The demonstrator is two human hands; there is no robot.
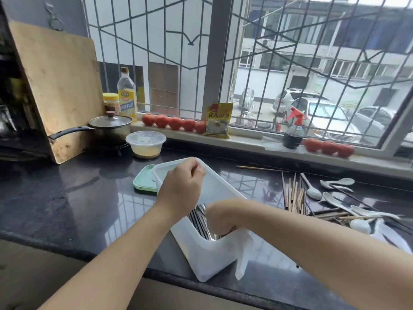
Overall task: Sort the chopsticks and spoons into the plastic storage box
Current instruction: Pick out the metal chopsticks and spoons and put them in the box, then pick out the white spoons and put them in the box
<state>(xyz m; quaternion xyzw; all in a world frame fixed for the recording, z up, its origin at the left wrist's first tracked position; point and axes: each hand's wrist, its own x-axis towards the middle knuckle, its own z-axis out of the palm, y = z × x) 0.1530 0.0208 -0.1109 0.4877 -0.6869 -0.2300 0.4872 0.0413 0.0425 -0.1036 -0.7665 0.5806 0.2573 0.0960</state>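
Now right hand (220,217) reaches into storage box (201,256) among metal chopsticks (197,217).

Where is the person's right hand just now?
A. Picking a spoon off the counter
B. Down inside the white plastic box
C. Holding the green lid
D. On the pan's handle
B: the right hand reaches down into the white plastic box among metal utensils, while the left hand holds the box's far rim.

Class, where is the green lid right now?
In the head view, the green lid lies flat on the dark counter, touching the storage box's left far corner.
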